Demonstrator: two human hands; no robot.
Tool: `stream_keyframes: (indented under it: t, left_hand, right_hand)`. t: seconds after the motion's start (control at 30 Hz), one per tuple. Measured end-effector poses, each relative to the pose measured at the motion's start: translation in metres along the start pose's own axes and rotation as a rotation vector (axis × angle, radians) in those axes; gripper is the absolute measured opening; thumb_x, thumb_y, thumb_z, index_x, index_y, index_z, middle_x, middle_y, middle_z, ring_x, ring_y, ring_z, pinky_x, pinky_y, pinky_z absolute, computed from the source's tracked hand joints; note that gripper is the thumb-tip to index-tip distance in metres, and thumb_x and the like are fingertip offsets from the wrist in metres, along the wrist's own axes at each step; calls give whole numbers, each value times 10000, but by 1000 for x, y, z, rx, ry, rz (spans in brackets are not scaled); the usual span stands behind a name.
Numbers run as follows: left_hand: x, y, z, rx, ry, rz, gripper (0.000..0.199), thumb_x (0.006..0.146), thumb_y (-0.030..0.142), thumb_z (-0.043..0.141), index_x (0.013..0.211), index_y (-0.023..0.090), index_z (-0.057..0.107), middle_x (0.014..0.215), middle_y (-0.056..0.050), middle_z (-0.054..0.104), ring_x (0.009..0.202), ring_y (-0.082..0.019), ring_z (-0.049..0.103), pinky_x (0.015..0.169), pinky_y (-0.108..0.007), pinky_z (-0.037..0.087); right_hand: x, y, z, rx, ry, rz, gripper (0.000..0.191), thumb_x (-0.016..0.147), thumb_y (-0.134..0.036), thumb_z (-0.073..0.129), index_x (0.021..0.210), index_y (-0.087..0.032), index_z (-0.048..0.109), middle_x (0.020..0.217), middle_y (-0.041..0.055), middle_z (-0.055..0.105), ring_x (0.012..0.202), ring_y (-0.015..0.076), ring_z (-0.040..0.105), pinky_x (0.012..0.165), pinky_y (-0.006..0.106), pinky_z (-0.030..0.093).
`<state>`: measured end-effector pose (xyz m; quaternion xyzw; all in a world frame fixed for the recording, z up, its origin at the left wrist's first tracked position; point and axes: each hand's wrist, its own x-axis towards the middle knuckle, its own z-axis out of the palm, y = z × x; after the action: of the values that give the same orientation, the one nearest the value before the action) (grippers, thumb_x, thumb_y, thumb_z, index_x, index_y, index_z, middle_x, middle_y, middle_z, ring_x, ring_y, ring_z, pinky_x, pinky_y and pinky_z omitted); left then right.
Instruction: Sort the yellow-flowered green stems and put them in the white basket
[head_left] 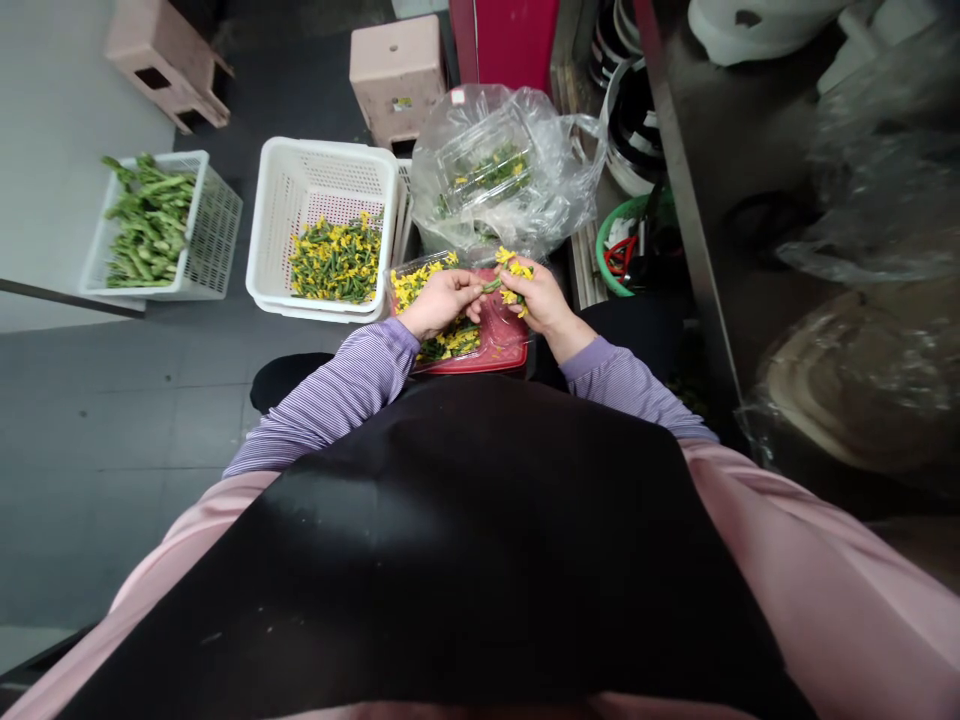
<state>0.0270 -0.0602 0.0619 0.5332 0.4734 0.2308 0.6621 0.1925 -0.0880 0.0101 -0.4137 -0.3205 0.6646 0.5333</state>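
Note:
My left hand (pixel 441 302) is closed, thumb and fingertips pinching the end of a small green stem (pixel 491 286). Close by on the right, my right hand (pixel 544 300) is closed around several yellow flowers (pixel 517 268) on green stems; the blossoms stick out past its fingers. Both hands almost meet above a red tray (pixel 504 355). Clear plastic boxes stand on that tray, and the left one holds yellow flowers with green stems (pixel 450 345), partly hidden under my left hand.
A white basket (pixel 259 230) on the left contains many more yellow-flowered pieces. Farther left, another basket (pixel 214 245) holds thick green stalks (pixel 150 225). Beyond my hands lies a clear plastic bag (pixel 559 190) with boxes. Pink stools (pixel 397 75), a green basin (pixel 607 265) and a metal table edge (pixel 697 220) surround the spot.

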Motion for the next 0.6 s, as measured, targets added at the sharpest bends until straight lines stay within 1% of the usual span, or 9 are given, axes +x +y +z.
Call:
stream_keyframes:
  t: [0.1, 0.23, 0.33, 0.43, 0.5, 0.6]
  left_hand:
    - [6, 0, 9, -21, 44, -13, 212, 906, 120, 678, 707, 109, 607, 538, 30, 576, 433, -53, 532, 515, -190, 505]
    - [11, 3, 19, -142, 84, -61, 165, 917, 84, 632, 758, 109, 600, 569, 51, 566, 423, -27, 491, 495, -160, 497]
    - [11, 5, 22, -190, 66, -88, 112, 902, 66, 630, 800, 106, 608, 595, 52, 575, 435, -29, 505, 498, -167, 520]
    - [10, 5, 24, -178, 27, -77, 111, 867, 88, 702, 802, 109, 615, 588, 54, 570, 445, -38, 519, 512, -181, 541]
    - [11, 4, 26, -177, 46, -60, 170, 854, 104, 733, 750, 114, 598, 566, 59, 554, 437, -36, 508, 508, -176, 534]
    - [15, 3, 28, -180, 100, -57, 213, 868, 81, 709, 701, 114, 581, 533, 65, 531, 423, -28, 481, 485, -155, 504]
  right_hand:
    - [1, 0, -1, -9, 58, -31, 542, 660, -536, 894, 955, -233, 554, 639, -79, 515, 463, 56, 425, 377, 184, 246]
    - [3, -4, -4, -62, 166, -61, 538, 685, -586, 857, 962, -248, 543, 653, -67, 500, 495, 81, 443, 392, 195, 271]
    - [4, -5, -7, -80, 224, -79, 552, 684, -613, 840, 984, -259, 542, 665, -58, 496, 524, 100, 464, 412, 207, 293]
    - [6, -3, -7, -116, 281, -105, 542, 679, -614, 835, 973, -260, 548, 679, -50, 501, 553, 110, 478, 442, 213, 317]
    - [5, 0, -6, -145, 295, -126, 520, 683, -606, 832, 949, -255, 555, 683, -44, 509, 571, 114, 491, 458, 214, 333]
    - [5, 3, -3, -168, 287, -169, 494, 679, -589, 840, 902, -243, 566, 690, -36, 537, 598, 118, 516, 479, 216, 368]
